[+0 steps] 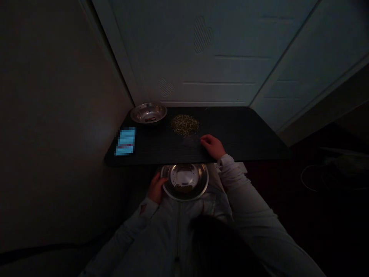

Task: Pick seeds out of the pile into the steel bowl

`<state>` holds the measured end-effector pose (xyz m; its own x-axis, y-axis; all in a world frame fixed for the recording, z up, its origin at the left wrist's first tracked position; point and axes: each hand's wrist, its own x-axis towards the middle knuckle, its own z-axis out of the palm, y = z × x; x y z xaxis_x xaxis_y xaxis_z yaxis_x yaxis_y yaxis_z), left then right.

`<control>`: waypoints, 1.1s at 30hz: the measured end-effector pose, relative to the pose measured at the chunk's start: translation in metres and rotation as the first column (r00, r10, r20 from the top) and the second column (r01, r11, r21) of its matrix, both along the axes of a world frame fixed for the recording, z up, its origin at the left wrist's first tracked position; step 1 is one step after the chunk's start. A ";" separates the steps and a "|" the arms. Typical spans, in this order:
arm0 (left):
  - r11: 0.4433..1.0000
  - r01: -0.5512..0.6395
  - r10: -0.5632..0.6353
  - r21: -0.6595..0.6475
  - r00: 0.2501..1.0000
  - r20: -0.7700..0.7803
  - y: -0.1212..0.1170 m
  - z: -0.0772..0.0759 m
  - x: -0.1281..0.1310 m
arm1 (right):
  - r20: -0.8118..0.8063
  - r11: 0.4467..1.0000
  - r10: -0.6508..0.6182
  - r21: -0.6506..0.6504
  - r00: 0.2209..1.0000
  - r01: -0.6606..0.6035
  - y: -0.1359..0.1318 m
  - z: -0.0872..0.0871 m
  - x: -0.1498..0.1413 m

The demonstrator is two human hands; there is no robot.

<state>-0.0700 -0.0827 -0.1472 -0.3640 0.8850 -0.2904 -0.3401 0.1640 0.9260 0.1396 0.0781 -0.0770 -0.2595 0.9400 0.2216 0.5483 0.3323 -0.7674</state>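
Observation:
A shiny metal bowl [205, 184] rests on my lap, partly under the table's front edge. A small heap of grains [183, 188] lies at its near side. My left hand [156, 187] grips the bowl's left rim, with the thumb inside. Over the dark table, my right hand [212, 146] has its fingers curled together; whatever they pinch, if anything, is hidden. Just left of those fingertips is a faint, thin patch, perhaps clear plastic [190, 141]. Beyond it a round pile of mixed grains or seeds [185, 124] is spread on the table.
A second metal bowl [149, 113] stands at the back left of the dark table [245, 132]. In front of it lies a phone-like lit screen [125, 141], blurred out. White panels [230, 69] close off the back, and a wall [57, 115] stands on the left.

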 end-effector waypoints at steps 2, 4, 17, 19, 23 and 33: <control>1.000 0.002 -0.002 0.001 1.000 0.002 0.000 0.000 0.000 | 0.006 1.000 0.014 -0.008 1.000 -0.014 -0.001 0.000 0.000; 1.000 0.004 -0.004 0.000 1.000 0.005 0.000 0.000 0.000 | 0.000 1.000 0.024 -0.017 1.000 -0.024 -0.001 0.000 0.000; 1.000 0.002 -0.003 0.012 1.000 0.022 0.000 0.002 0.001 | 0.000 0.999 0.012 -0.043 1.000 -0.012 -0.002 -0.001 -0.009; 1.000 0.000 0.000 0.009 1.000 0.022 0.000 0.002 0.001 | 0.011 0.999 0.023 -0.037 1.000 -0.022 -0.005 0.001 -0.011; 1.000 0.000 0.000 0.004 1.000 0.025 0.000 0.003 0.002 | 0.017 0.999 0.037 -0.029 0.999 -0.036 -0.008 0.003 -0.012; 1.000 0.025 -0.025 -0.014 0.998 0.051 0.000 0.004 0.002 | 0.053 0.998 0.052 -0.039 0.997 -0.050 -0.010 0.007 -0.011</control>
<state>-0.0676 -0.0825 -0.1432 -0.3264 0.8890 -0.3211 -0.3819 0.1867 0.9051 0.1290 0.0678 -0.0696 -0.3176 0.9328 0.1704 0.5724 0.3319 -0.7498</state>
